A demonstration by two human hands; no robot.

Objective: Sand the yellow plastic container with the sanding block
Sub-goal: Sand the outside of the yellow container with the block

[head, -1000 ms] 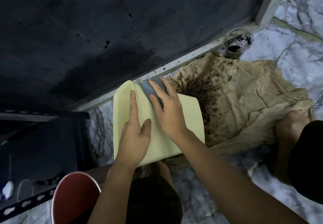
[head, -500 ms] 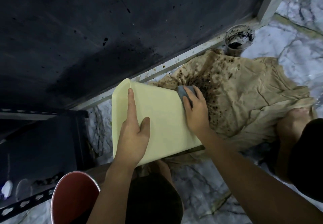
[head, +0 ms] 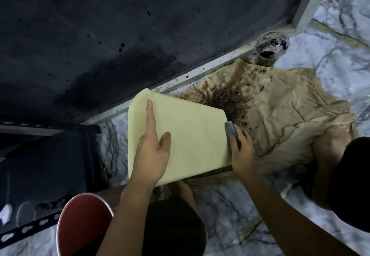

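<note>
**Ana:** Head view first: where's the yellow plastic container [head: 186, 135]?

**Ben:** Lying tipped on its side over the stained cloth [head: 280, 115], one broad face turned up, near the base of the dark wall [head: 120, 25]. The left hand [head: 152, 151] lies flat on that face, fingers extended and not curled around anything, forefinger reaching toward the far rim, pinning it down.

**Ana:** And the sanding block [head: 232, 133]?

**Ben:** Grey, clasped in the right hand [head: 241, 151], fingers wrapped over it, pressed against the container's right edge where the top face turns down to the side.

**Ana:** So sanding is under way, I'd judge.

**Ben:** Agreed, working that edge. Next, I'd guess a stroke along the corner or back across the broad face, with the left hand bracing against the push (the plastic looks smooth, so it may slide on the cloth).

**Ana:** Anything in the way?

**Ben:** A paint-smeared cup [head: 272, 45] stands well apart by the wall. A red-rimmed bucket [head: 84, 223] sits near the left forearm, a dark metal shelf [head: 46, 155] to the left. The person's knee [head: 332, 141] rests on the cloth just beside the right hand, which narrows the room for outward strokes.
</note>
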